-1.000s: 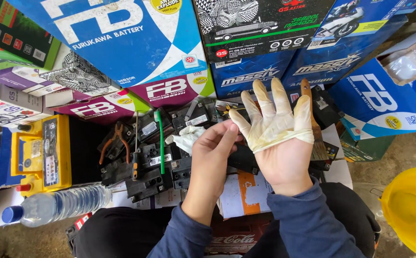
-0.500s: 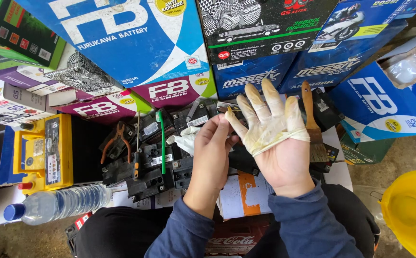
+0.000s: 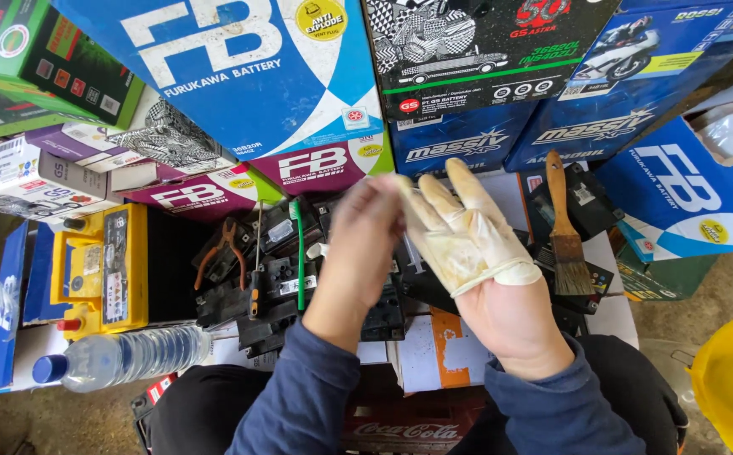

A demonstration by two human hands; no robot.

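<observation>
At centre frame, I am watching the right hand wearing a cream glove that is covering only the spread fingers, the palm's heel and wrist lying bare (roughly half on, I judge). The left hand is blurring beside the glove's fingertips; I cannot tell whether it is pinching them. Below, dark battery parts are lying partly hidden behind both forearms.

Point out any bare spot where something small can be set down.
Little is free. White paper shows bare right of the paintbrush, beside the blue box, and below the right hand. The middle is crowded: black parts, pliers, screwdriver, left hand. Yellow battery and bottle fill the left.
</observation>
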